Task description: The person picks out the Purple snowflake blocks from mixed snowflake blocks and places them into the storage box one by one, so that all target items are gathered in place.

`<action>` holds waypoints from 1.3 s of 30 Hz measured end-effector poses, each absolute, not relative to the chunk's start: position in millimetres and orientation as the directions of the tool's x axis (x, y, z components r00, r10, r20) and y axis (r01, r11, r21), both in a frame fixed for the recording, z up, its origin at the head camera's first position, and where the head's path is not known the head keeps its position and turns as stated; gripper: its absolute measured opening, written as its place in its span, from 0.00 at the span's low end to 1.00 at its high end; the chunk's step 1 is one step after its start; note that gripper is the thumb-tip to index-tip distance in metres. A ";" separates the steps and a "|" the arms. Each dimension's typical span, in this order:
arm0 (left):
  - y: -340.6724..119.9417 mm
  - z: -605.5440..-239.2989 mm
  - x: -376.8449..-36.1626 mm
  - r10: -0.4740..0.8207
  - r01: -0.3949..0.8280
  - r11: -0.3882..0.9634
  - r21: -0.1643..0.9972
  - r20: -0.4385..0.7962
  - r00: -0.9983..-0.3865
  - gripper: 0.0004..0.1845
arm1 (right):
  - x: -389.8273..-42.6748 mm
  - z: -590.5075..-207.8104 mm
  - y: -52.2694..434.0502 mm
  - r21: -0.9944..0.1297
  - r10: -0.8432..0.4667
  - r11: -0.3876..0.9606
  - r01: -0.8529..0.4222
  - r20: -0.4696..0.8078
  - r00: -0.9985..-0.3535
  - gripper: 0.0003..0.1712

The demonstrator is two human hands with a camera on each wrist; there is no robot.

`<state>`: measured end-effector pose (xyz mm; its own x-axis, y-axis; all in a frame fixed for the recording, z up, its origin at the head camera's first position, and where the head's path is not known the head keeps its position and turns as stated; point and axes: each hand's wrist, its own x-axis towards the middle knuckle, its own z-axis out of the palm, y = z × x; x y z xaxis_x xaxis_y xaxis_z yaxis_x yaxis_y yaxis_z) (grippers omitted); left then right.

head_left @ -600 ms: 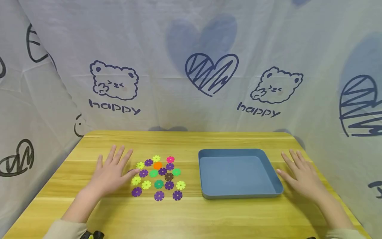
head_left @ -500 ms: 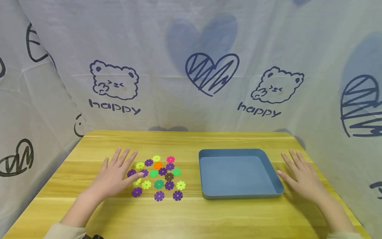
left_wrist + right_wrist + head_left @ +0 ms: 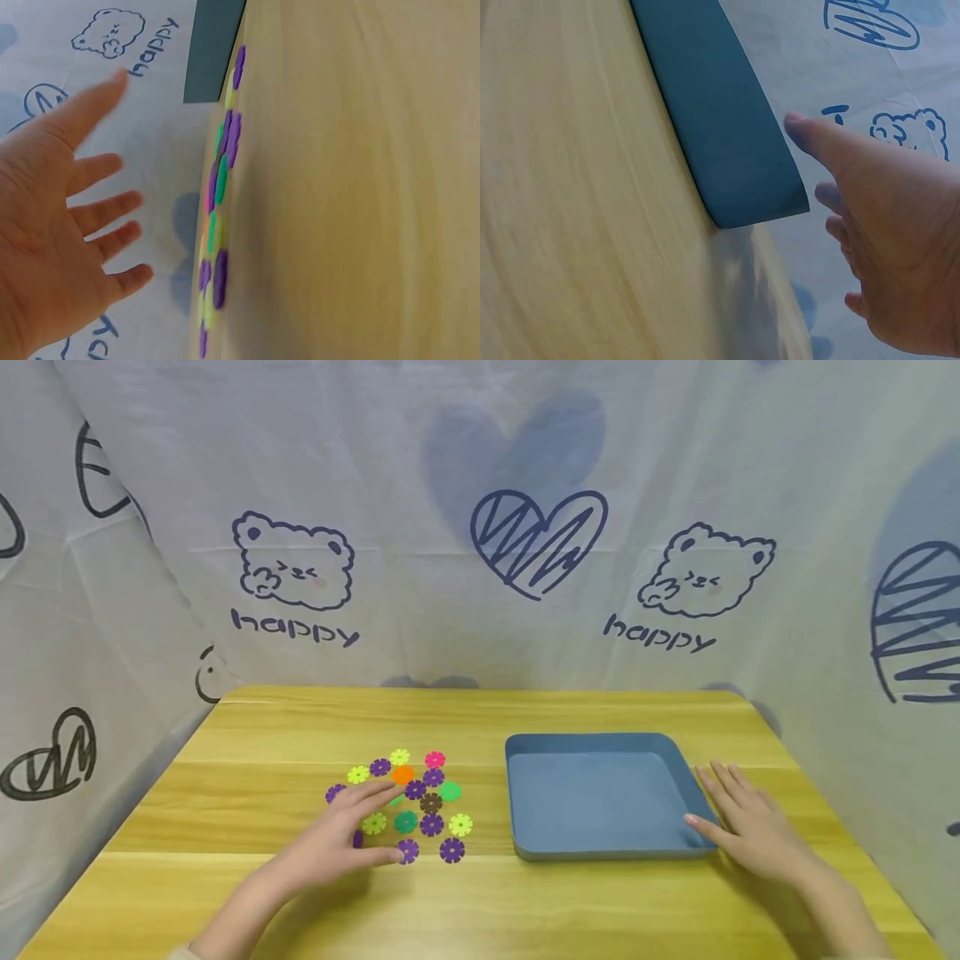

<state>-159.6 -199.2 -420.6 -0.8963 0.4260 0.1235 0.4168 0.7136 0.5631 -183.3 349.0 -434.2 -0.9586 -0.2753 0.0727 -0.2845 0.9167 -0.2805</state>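
Several notched plastic discs [image 3: 431,824] in purple, yellow, green, orange, pink and brown lie flat on the wooden table. Over their left part hovers my left hand [image 3: 337,837], fingers and thumb spread, hiding some discs; in the left wrist view the hand [image 3: 60,225] is above the discs [image 3: 221,180] and holds nothing. A shallow blue-grey tray [image 3: 600,847] stands right of the discs. At its right side my right hand [image 3: 757,827] is extended, thumb across the near right corner in the head view. The right wrist view shows the thumb beside the tray's rim; contact cannot be told.
The light wooden table [image 3: 480,910] runs back to a white curtain [image 3: 420,610] printed with bears and hearts. More curtain hangs at both sides. The tray's wall [image 3: 712,112] rises a little above the table.
My left hand has moved right and nearer over the discs, its fingers now pointing right. My right hand has shifted slightly left to the tray's side. The head view has turned slightly left.
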 end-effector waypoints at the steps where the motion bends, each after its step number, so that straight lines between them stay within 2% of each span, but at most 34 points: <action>1: -196.5 -422.4 -159.4 0.430 0.407 0.708 0.577 0.104 -0.897 0.41 | -182.5 -433.7 349.1 -0.284 -0.275 0.916 -0.283 0.067 -0.959 0.47; 6: -188.1 -429.7 -160.9 0.480 0.391 0.678 0.622 0.027 -0.877 0.34 | -181.2 -434.1 348.8 -0.303 -0.286 0.908 -0.288 0.052 -0.957 0.48; 9: -182.8 -432.9 -164.0 0.498 0.407 0.679 0.611 0.023 -0.867 0.31 | -180.1 -434.6 351.2 -0.312 -0.284 0.906 -0.285 0.050 -0.957 0.49; 15: -179.3 -434.9 -163.9 0.482 0.399 0.731 0.553 -0.005 -0.876 0.24 | -179.6 -435.0 351.1 -0.322 -0.298 0.900 -0.295 0.042 -0.954 0.49; 23: -177.0 -435.3 -164.1 0.430 0.353 0.766 0.537 -0.019 -0.903 0.14 | -175.5 -432.1 348.5 -0.286 -0.310 0.908 -0.308 0.040 -0.950 0.50; 34: -173.2 -431.0 -166.7 0.373 0.326 0.823 0.465 -0.010 -0.928 0.13 | -173.1 -426.1 346.5 -0.280 -0.285 0.921 -0.272 -0.008 -0.958 0.52; 39: -175.7 -431.2 -170.1 0.382 0.329 0.809 0.487 -0.010 -0.924 0.14 | -173.8 -428.0 345.8 -0.290 -0.291 0.916 -0.277 -0.006 -0.957 0.52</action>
<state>-170.1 -175.7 -431.2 -0.9242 0.3817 -0.0104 0.3286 0.8090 0.4874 -173.8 345.8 -428.0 -0.9566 -0.2913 -0.0064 -0.2770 0.9161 -0.2900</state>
